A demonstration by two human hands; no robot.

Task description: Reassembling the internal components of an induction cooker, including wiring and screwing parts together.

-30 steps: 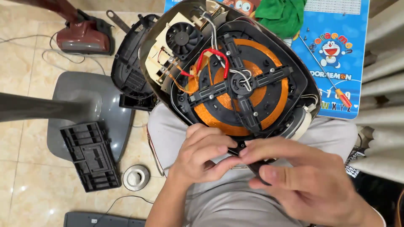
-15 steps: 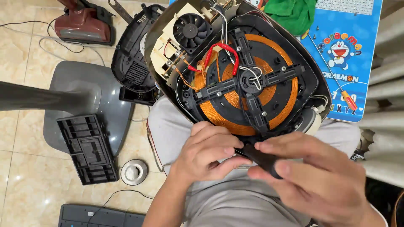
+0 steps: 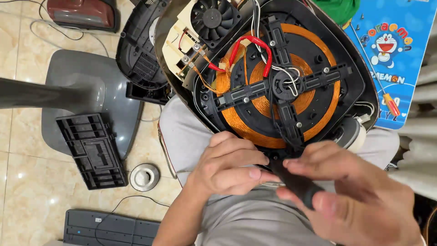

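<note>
From the head camera, the opened induction cooker [image 3: 273, 86] rests on the person's lap, its round copper coil ribbed under a black plastic cross. At its near rim, the right hand [image 3: 355, 196] has its fingers closed around a dark, smooth tool handle [image 3: 296, 184]. The left hand [image 3: 230, 166] curls just beside it, fingers bent and touching the handle's tip. Left of the cooker, tiled floor [image 3: 27, 159] lies open around a black slatted panel [image 3: 91, 150].

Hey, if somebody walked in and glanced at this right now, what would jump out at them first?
The opened induction cooker on the person's lap, its orange copper coil and red wire laid bare. Just below, the left hand and right hand meet at its near edge around a black tool handle. A cooling fan sits top left.
</note>
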